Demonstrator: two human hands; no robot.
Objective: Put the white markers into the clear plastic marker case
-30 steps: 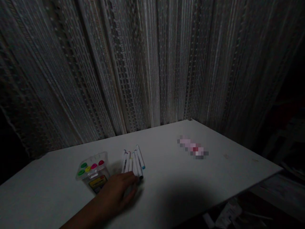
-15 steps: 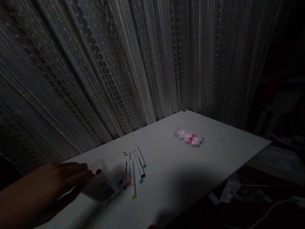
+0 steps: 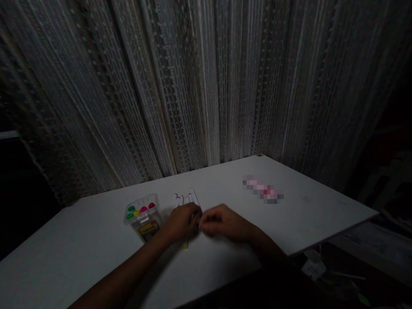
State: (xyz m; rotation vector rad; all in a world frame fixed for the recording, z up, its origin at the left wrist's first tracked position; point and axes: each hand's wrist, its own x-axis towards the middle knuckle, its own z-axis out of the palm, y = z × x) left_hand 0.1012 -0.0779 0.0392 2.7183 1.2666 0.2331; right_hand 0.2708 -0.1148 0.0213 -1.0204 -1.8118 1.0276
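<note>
We see left hand (image 3: 180,221) and right hand (image 3: 222,223) both curled over the loose markers (image 3: 186,198), their long axes toward 12 o'clock, marker case (image 3: 143,216) at 9, grips unclear.

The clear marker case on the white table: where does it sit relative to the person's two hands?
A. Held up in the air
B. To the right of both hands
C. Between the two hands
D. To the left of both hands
D: the clear marker case rests on the table left of the left hand and right hand, which meet over the loose markers.
</note>
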